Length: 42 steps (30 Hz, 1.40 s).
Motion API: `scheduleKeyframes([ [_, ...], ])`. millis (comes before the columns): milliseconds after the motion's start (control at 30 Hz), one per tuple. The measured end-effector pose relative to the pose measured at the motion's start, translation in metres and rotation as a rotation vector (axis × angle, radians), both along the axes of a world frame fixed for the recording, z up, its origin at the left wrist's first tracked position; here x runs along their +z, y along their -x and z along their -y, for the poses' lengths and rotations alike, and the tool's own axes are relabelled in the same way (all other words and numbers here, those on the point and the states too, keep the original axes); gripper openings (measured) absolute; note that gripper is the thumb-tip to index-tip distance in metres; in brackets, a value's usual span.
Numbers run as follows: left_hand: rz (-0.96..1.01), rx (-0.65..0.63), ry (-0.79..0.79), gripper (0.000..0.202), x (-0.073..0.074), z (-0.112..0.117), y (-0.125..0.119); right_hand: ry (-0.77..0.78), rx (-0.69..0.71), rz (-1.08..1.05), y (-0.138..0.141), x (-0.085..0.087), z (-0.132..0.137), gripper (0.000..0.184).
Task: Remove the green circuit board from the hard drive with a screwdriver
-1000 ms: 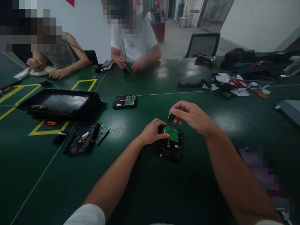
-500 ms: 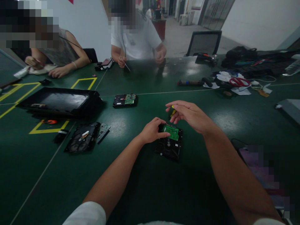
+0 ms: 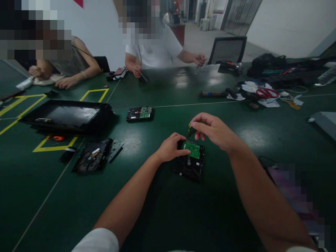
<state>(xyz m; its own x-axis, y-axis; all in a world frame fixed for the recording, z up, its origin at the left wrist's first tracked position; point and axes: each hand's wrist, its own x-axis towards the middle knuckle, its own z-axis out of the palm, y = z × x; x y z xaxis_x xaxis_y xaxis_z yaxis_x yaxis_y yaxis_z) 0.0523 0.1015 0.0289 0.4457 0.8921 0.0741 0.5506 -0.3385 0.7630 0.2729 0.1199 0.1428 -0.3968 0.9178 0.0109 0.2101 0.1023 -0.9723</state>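
Observation:
A black hard drive [image 3: 187,169] with a green circuit board [image 3: 193,149] facing up lies flat on the table in front of me. My left hand [image 3: 170,147] grips its left side, thumb across the board and fingers at the far edge. Between the fingertips of my right hand [image 3: 211,130] is a short screwdriver [image 3: 191,131] with a yellow and dark handle. Its tip points down at the drive's far edge, near my left fingertips; whether it touches a screw is too small to tell.
Left lie an opened drive [image 3: 91,155], a loose circuit board [image 3: 115,149] and a black tray [image 3: 65,113]. Another hard drive [image 3: 140,114] is farther back. Two people sit across the table. A purple-patterned object [image 3: 286,189] lies at right, scissors [image 3: 267,93] and cables beyond.
My right hand has tilted and closed its fingers around the screwdriver, bringing it to the drive's far edge. My left hand stays put. The far person's hand has lifted to the right.

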Motion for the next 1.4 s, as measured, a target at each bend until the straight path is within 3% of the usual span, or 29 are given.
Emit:
scheduleKeyframes([
  [200,0.011,-0.005,-0.005,0.058,-0.0009,-0.0006,0.0008,0.018,0.085,-0.046,0.0013,-0.0011,-0.001,0.023],
  [433,0.01,-0.005,-0.011,0.058,-0.0027,-0.0009,0.0005,0.103,0.073,-0.149,0.002,-0.0029,-0.0019,0.027],
  [733,0.003,0.004,-0.009,0.059,-0.0018,-0.0006,0.0002,-0.075,0.043,0.031,-0.0012,0.0002,-0.0016,0.023],
  [900,0.0,0.009,0.005,0.059,-0.002,-0.0009,0.0001,-0.029,0.01,0.03,-0.0011,0.0004,-0.001,0.021],
  [1033,-0.003,0.006,0.001,0.057,-0.001,-0.0005,0.0,-0.021,0.062,0.017,-0.0005,0.0033,0.0014,0.017],
  [1233,0.0,0.004,-0.004,0.057,-0.001,-0.0006,0.0001,0.03,0.096,-0.04,0.0021,0.0004,-0.0001,0.028],
  [1400,-0.001,0.0,0.009,0.058,-0.0002,-0.0005,0.0001,0.104,0.086,-0.114,0.002,-0.0029,-0.0027,0.025],
])
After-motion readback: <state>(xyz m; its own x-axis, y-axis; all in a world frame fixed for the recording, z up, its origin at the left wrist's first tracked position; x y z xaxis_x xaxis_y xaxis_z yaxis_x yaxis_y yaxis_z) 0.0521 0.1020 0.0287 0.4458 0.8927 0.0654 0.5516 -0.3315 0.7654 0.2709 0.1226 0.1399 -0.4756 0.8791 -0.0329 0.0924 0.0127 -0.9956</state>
